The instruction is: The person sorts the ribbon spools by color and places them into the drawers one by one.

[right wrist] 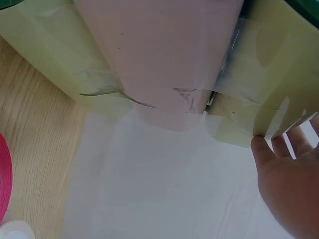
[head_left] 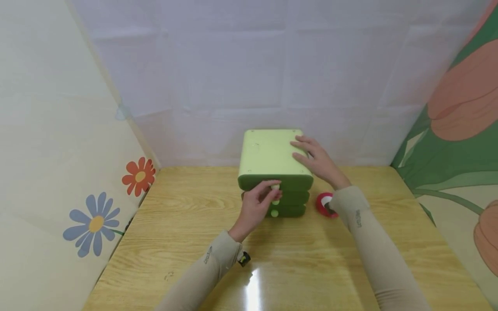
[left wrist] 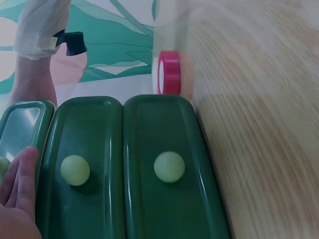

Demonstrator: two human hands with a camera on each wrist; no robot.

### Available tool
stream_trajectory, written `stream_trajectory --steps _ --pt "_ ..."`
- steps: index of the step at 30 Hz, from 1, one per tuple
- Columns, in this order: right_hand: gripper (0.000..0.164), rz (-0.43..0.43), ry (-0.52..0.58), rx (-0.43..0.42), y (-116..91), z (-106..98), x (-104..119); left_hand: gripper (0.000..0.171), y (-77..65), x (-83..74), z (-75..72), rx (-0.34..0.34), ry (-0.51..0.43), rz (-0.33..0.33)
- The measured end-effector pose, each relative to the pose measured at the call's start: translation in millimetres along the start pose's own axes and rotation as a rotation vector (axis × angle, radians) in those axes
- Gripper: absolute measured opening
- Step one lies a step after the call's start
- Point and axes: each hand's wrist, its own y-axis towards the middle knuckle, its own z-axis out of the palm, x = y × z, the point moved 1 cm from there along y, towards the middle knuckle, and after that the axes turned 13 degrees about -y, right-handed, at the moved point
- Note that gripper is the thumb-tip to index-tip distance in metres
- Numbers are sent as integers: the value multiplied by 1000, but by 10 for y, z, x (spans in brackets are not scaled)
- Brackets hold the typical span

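A small chest of drawers (head_left: 272, 151), light green on top with dark green fronts, stands on the table near the back wall. My left hand (head_left: 254, 207) is at the top drawer, thumb and fingers pinching its round pale knob (head_left: 275, 187). In the left wrist view, the middle knob (left wrist: 75, 170) and bottom knob (left wrist: 169, 167) show untouched on their drawer fronts. My right hand (head_left: 317, 160) rests on the right edge of the chest's top, fingers spread. The right wrist view shows its fingertips against the chest's yellow-green casing (right wrist: 279, 99), beside a pink middle section (right wrist: 164, 50).
A red-pink round roll (head_left: 324, 204) with a white centre lies on the wooden table (head_left: 186, 233), right of the chest and partly behind the right sleeve. White sheeting (head_left: 233, 65) hangs behind. Flower-printed panels (head_left: 459, 129) stand at both sides.
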Motion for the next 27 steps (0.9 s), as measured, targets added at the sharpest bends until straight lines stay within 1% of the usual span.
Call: stream_trajectory --steps 5,7,12,15,21,24,27 --pt "54 -6 -6 5 3 -13 0 38 -40 -21 -14 73 99 61" --pt "54 -7 -7 3 6 -16 -1 38 -61 -19 -19 101 113 67" --pt "54 -9 -10 6 10 -14 -7 36 -140 -31 -21 152 129 54" --pt "54 -10 -17 7 12 -17 -8 35 -182 -31 -25 157 140 60" --pt "54 -12 -20 0 19 -28 -11 34 -242 3 -56 153 155 96" --pt "54 -9 -19 2 18 -27 -20 35 -275 29 -74 148 149 82" --pt "54 0 -16 4 14 -22 -30 35 -309 55 -87 139 139 34"
